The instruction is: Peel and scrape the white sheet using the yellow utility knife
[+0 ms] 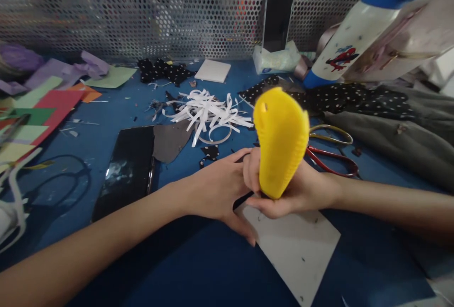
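A bright yellow plastic tool [282,141] with ribbed edges stands upright in my right hand [294,191], whose fingers are closed around its lower part. I cannot make out its exact kind. Under both hands lies a white card [298,250] dotted with small dark specks. My left hand [220,186] rests by the card's upper left side, with its thumb stretched along the card's edge and its fingers reaching beside my right hand. Something dark shows between the two hands, partly hidden. Scissors with red and yellow handles [335,161] lie behind my right wrist.
Shredded white paper strips [209,113] lie ahead, near a grey fabric scrap [172,140] and a black phone [126,170]. Coloured papers [53,113] cover the left side. A second phone [278,16], a tilted bottle [358,32] and fabric [390,132] stand or lie behind.
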Tool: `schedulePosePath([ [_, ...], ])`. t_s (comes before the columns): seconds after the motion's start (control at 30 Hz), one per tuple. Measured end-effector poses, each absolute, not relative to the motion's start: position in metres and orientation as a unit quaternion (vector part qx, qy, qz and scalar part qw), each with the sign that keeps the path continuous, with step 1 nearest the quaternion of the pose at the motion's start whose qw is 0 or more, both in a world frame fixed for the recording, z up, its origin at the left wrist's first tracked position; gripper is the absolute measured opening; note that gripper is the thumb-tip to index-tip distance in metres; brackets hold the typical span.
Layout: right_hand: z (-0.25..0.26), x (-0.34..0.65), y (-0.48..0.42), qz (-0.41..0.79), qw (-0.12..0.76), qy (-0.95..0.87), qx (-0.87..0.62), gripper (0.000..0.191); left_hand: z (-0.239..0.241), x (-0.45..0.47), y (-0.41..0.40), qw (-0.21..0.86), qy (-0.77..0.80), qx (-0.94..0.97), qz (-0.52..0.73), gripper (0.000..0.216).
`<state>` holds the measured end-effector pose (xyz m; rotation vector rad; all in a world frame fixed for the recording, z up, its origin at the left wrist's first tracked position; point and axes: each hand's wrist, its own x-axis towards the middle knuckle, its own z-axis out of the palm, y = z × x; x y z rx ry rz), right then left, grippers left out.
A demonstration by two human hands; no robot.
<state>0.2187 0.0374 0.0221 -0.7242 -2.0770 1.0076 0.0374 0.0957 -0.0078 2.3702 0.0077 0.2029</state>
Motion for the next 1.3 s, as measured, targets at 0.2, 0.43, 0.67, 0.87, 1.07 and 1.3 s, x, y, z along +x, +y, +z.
schedulePosePath([
  [0.2, 0.027, 0.210, 0.044, 0.394, 0.354, -0.799, -0.285, 0.027, -0.006, 0.040, 0.098, 0.397, -0.020, 0.910, 0.115, 0.045],
  [0.43, 0.019, 0.207, 0.046, 0.434, 0.371, -0.761, -0.309, 0.031, -0.002, 0.037, 0.091, 0.411, 0.040, 0.904, 0.112, 0.048],
  [0.67, 0.019, 0.208, 0.044, 0.477, 0.377, -0.728, -0.317, 0.034, -0.006, 0.035, 0.092, 0.392, 0.011, 0.908, 0.150, 0.059],
  [0.87, 0.017, 0.209, 0.045, 0.484, 0.385, -0.728, -0.295, 0.032, -0.008, 0.034, 0.092, 0.387, 0.019, 0.911, 0.141, 0.072],
  [1.07, 0.017, 0.209, 0.043, 0.470, 0.399, -0.725, -0.307, 0.028, -0.008, 0.036, 0.092, 0.384, 0.009, 0.912, 0.142, 0.076],
  [1.3, 0.016, 0.209, 0.045, 0.433, 0.415, -0.728, -0.332, 0.036, -0.009, 0.037, 0.092, 0.363, 0.007, 0.918, 0.160, 0.081],
])
